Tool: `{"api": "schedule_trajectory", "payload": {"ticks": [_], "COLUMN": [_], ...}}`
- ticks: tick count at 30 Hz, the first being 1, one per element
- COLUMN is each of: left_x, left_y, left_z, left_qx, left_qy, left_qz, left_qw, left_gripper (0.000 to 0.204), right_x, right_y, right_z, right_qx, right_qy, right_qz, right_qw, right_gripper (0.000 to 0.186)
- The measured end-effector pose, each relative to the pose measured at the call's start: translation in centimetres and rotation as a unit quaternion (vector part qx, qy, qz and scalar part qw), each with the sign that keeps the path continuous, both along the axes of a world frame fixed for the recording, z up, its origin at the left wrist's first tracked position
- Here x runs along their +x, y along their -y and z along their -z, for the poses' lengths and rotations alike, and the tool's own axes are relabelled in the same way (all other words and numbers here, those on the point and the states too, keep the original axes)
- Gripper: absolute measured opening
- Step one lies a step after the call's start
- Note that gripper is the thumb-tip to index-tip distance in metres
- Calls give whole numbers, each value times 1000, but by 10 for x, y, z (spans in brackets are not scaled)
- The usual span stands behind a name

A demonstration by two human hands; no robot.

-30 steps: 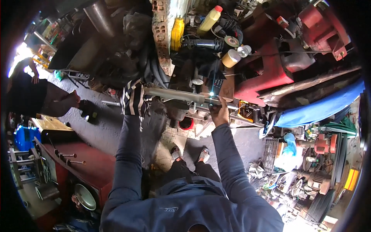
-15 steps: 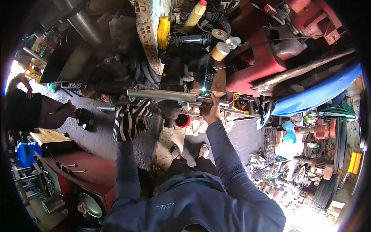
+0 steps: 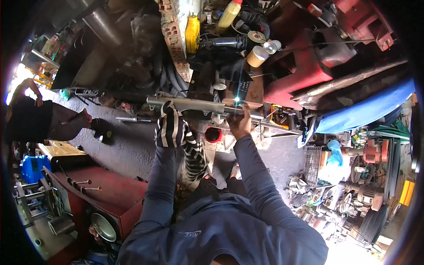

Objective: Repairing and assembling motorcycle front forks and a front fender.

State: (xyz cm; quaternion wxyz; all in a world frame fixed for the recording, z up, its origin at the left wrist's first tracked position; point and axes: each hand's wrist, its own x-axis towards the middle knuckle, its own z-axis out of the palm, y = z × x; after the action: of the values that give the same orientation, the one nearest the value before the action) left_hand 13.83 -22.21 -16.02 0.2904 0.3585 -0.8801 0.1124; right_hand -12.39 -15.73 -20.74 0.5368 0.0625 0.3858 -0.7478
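A silver motorcycle fork leg (image 3: 198,105) lies crosswise in front of me, its wide outer tube to the left. My left hand (image 3: 169,129) is wrapped in a black-and-white striped cloth (image 3: 195,160) and closed, with one fold over the tube's left part; its fingers are hidden. The cloth's loose end hangs down toward my feet. Around the fork's narrower right end, my right hand (image 3: 240,123) is closed, thumb and fingers at the rod. A bright glint (image 3: 237,100) shows just above that hand.
Beyond the fork stands a cluttered bench with a yellow bottle (image 3: 192,34), a tan-sided can (image 3: 257,56) and a black remote (image 3: 243,87). A red-rimmed bowl (image 3: 213,134) sits below the fork. Another person (image 3: 48,117) is at the left, near a dark red cabinet (image 3: 110,190).
My left hand and the striped cloth have moved right along the fork leg, and the cloth's end now hangs lower. The right hand stays at the narrow end, its fingers slightly shifted.
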Motion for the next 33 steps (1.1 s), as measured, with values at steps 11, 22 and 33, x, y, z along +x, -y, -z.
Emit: {"api": "schedule_trajectory", "payload": {"ticks": [11, 22, 33], "left_x": [16, 36, 35], "left_y": [-9, -9, -1], "left_z": [50, 87, 102], "left_qx": [11, 16, -19], "left_qy": [-18, -1, 22], "left_qz": [64, 10, -100], "left_qw": [998, 1000, 995], "left_gripper": [38, 38, 38], "right_x": [-16, -195, -348], "right_y": [-36, -145, -206], "right_z": [9, 58, 132], "right_qx": [-17, 262, 510], "right_qy": [-28, -290, -780], "right_qz": [-63, 34, -22], "right_qw": [997, 920, 363], "right_gripper": [60, 46, 37]}}
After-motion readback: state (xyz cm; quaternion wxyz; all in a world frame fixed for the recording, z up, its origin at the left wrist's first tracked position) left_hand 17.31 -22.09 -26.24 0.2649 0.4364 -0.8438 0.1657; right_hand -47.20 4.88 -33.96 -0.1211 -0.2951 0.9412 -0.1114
